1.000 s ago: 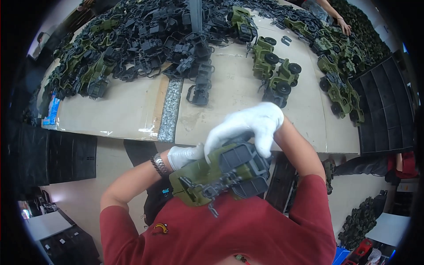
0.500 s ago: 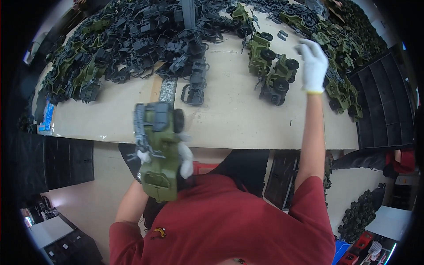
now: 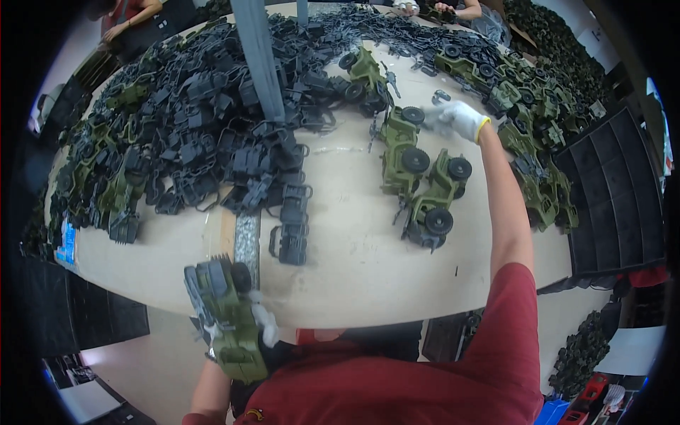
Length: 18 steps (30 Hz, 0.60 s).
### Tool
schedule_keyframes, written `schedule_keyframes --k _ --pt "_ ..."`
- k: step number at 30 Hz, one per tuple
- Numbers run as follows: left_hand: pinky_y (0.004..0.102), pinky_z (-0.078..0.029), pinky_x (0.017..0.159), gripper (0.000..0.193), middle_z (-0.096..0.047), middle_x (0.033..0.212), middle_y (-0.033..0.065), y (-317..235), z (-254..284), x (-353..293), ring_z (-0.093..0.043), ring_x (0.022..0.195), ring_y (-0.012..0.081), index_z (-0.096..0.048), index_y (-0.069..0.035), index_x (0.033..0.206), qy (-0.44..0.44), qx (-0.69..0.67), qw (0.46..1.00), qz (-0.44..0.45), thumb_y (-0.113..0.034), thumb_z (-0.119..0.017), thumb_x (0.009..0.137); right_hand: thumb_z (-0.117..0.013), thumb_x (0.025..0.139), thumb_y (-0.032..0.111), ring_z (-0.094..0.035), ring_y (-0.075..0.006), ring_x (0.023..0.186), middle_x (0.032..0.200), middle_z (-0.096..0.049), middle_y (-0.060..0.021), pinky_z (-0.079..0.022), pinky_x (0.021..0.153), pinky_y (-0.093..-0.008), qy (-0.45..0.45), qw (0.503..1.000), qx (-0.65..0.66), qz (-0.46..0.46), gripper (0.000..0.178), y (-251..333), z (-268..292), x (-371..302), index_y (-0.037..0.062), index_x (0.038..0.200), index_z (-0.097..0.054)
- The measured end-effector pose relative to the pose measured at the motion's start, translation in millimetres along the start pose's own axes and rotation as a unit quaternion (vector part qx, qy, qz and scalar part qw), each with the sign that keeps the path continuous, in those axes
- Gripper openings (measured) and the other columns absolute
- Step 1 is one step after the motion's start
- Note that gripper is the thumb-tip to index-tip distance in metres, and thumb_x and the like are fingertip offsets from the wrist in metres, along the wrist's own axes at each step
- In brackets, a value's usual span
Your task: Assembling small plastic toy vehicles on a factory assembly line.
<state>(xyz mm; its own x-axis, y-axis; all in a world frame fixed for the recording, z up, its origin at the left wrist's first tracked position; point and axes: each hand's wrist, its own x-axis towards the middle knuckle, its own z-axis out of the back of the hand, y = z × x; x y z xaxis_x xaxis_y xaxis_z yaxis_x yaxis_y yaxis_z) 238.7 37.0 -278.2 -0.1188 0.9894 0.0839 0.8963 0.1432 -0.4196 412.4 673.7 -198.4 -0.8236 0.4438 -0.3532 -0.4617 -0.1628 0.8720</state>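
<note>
My left hand, in a white glove, is closed around a green toy jeep with dark grey parts, held up at the table's near edge. My right hand, gloved in white too, reaches over the table with its fingers stretched out and slightly blurred. They are close to a wheel of another toy jeep lying on its side; I cannot tell whether they touch it. Nearer to me lies one more green toy jeep, wheels facing right. Dark grey toy frames stand in a row left of these jeeps.
A large heap of dark grey plastic parts covers the table's left and back. Green jeeps pile up along the right side, beside a black tray. A grey post rises from the table. Other people's hands show at the far edge.
The view has tilted, showing more of the far table. My right hand has moved left toward the jeep lying on the table. My left hand still holds its jeep.
</note>
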Motion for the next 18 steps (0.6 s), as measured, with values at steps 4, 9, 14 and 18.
schedule_keyframes --k 4,9,14,18 --pt "0.0459 -0.041 0.067 0.078 -0.062 0.128 0.0140 -6 -7 11 -0.059 0.080 0.0344 -0.035 -0.005 0.152 0.014 0.020 1.000 -0.011 -0.060 -0.042 0.097 -0.045 0.072 -0.007 -0.064 -0.0146 0.097 0.131 -0.065 -0.0082 -0.049 0.074 -0.0257 -0.246 0.950 0.024 0.190 0.066 12 26 47 0.0039 0.136 -0.060" --pt "0.0420 -0.038 0.064 0.085 -0.061 0.133 0.0124 -6 -8 23 -0.056 0.075 0.0301 -0.029 -0.005 0.154 0.024 0.020 0.998 -0.047 -0.061 -0.051 0.094 -0.049 0.076 -0.002 -0.069 -0.0319 0.105 0.110 -0.075 -0.0091 -0.054 0.088 -0.0350 -0.200 0.859 -0.471 -0.024 0.043 -10 68 67 0.0119 0.107 -0.076" --pt "0.0406 -0.038 0.065 0.091 -0.061 0.132 0.0111 -5 -12 34 -0.055 0.074 0.0294 -0.029 -0.005 0.153 0.010 0.020 0.998 -0.059 -0.066 -0.054 0.090 -0.047 0.082 -0.001 -0.055 -0.0350 0.129 0.162 -0.030 -0.0114 -0.043 0.109 -0.0350 -0.192 0.857 -0.478 0.030 0.081 -38 66 96 0.0285 0.156 -0.033" --pt "0.0426 -0.044 0.071 0.090 -0.061 0.132 0.0122 -9 -16 33 -0.056 0.085 0.0290 -0.028 -0.012 0.155 -0.005 -0.005 0.999 -0.039 -0.061 -0.063 0.089 -0.048 0.086 -0.002 -0.062 -0.0311 0.120 0.127 -0.066 -0.0164 -0.048 0.103 -0.0363 -0.282 0.850 -0.399 0.196 0.049 14 35 100 0.0091 0.131 -0.063"
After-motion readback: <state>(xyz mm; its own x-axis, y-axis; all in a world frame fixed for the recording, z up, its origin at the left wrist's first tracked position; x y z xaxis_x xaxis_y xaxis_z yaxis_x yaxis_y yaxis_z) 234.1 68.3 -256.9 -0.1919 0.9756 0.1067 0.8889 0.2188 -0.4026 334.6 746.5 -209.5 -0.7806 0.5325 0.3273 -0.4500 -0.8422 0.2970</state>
